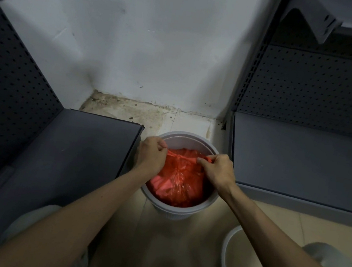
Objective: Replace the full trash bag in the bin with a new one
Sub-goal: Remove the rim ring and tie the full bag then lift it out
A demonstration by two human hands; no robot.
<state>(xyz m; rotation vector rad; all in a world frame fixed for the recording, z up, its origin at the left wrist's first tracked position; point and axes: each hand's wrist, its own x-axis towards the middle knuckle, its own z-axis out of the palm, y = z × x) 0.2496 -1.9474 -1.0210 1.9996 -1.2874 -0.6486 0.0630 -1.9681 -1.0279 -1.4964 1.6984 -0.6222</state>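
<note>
A round grey bin [189, 138] stands on the floor between two shelf units, near the wall. Inside it sits a full red trash bag [178, 179], its top gathered into a knot at the middle. My left hand [153, 152] is closed on the bag's left handle over the bin's left rim. My right hand [216, 168] is closed on the right handle. The two handles are stretched taut between my hands across the knot.
Dark grey metal shelves flank the bin: a low shelf [72, 155] on the left and another [302, 162] on the right, both with perforated back panels. A white ring-shaped rim [227, 253] lies on the floor at lower right. The floor corner [124, 108] behind is stained.
</note>
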